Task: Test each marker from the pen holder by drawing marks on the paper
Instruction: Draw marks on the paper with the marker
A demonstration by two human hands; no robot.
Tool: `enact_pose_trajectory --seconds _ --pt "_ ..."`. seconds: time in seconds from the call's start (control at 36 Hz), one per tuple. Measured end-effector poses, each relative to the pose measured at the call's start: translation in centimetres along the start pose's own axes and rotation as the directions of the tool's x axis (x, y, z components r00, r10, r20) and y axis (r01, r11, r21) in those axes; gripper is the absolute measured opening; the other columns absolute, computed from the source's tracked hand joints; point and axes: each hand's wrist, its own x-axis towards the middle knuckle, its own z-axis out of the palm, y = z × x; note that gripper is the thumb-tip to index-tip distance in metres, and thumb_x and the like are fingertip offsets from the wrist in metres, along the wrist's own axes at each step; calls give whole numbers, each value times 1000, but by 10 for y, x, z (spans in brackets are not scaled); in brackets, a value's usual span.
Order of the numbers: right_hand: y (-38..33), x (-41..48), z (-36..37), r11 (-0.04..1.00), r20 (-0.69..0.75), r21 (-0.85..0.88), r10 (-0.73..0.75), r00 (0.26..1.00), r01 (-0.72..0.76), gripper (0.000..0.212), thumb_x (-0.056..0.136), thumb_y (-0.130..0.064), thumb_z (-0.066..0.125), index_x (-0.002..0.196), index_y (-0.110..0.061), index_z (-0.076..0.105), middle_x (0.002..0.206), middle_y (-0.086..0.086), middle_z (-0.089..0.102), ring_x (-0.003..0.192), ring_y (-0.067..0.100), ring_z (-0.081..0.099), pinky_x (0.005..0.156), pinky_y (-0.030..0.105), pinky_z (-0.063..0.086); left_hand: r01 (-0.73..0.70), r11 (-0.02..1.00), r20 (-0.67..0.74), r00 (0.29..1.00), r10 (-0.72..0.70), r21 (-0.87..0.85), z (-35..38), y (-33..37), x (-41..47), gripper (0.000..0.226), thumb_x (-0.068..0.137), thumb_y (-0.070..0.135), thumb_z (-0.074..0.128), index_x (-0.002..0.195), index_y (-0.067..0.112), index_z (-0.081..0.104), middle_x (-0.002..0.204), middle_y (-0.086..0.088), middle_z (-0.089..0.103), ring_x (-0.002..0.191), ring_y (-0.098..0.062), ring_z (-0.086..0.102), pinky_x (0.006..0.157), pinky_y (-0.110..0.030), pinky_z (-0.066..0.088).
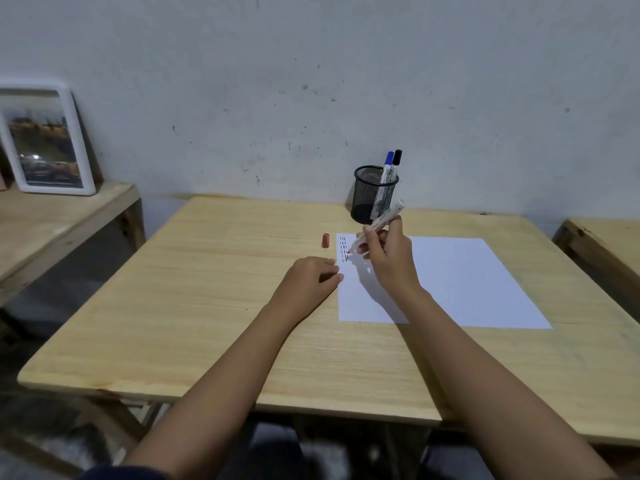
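Note:
A white sheet of paper (pixel 464 282) lies on the wooden table (pixel 214 306). My right hand (pixel 388 254) grips an uncapped white marker (pixel 379 221) with a red tip, its point touching the paper's top left corner beside short red and dark dashes (pixel 343 249). The marker's red cap (pixel 325 240) lies on the table just left of the paper. My left hand (pixel 310 278) rests with curled fingers on the paper's left edge. Behind stands a black mesh pen holder (pixel 372 195) with a blue-capped marker (pixel 388 166) and a black-capped marker (pixel 397 159) in it.
A grey wall rises right behind the table. A white-framed picture (pixel 45 140) leans on a lower wooden bench (pixel 69 216) at the left. Another wooden surface (pixel 609 244) shows at the right edge.

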Motion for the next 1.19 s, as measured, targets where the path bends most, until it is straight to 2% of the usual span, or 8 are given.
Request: enact_pose_trajectory --seconds 0.06,0.19,0.31,0.39,0.58,0.86,1.06,1.19 --pt "0 0 2 1000 -1 1 -10 1000 10 15 95 -22 48 98 -10 41 81 6 65 73 21 66 71 33 53 1 1000 -3 1000 -1 1 1 0 0 30 88 26 59 112 12 68 131 -7 60 124 -17 53 104 -32 41" --pt "3 5 5 999 14 -36 -3 1000 3 23 88 -10 57 109 -4 49 88 4 64 75 14 63 64 4 44 -2 1000 -5 1000 2 8 1 1 0 30 88 25 58 114 12 67 132 -7 59 125 -17 52 104 -32 41" --pt "8 4 9 999 35 -39 18 999 -17 5 88 -10 56 92 -10 54 90 7 62 81 17 62 67 11 44 6 1000 1 1000 -6 7 2 1 -1 31 89 25 57 115 12 66 132 -7 59 126 -16 51 105 -34 41" --pt "11 1 12 999 26 -8 47 999 -47 12 90 -9 52 98 -1 55 83 0 58 76 6 58 61 5 43 7 1000 0 1000 -7 10 1 1 -1 31 89 25 57 115 12 66 132 -7 59 126 -15 50 104 -30 40" --pt "12 0 15 998 35 -14 54 998 -54 14 91 -8 48 100 2 52 78 -6 51 72 7 54 59 7 44 4 1000 -6 1000 -3 27 1 3 -1 30 89 24 57 115 10 66 133 -8 58 126 -16 51 101 -24 37" --pt "12 0 15 993 63 -67 99 993 -95 15 90 -12 50 97 2 51 85 14 58 84 28 62 70 41 52 0 999 0 1000 0 39 1 2 0 31 89 25 57 115 11 66 133 -7 58 126 -16 50 104 -27 39" --pt "12 1 15 992 62 -67 115 992 -110 13 91 -11 50 98 -1 51 80 3 54 79 19 57 69 36 50 -11 999 -12 1000 11 44 1 3 -1 30 89 25 57 114 11 66 133 -8 58 127 -16 49 103 -26 38" --pt "13 1 15 994 69 -57 94 993 -90 10 91 -11 50 97 -2 50 85 9 55 77 17 55 65 27 46 -15 999 -20 1000 16 39 1 4 -1 30 89 24 58 115 10 66 133 -9 58 126 -16 50 102 -24 37"
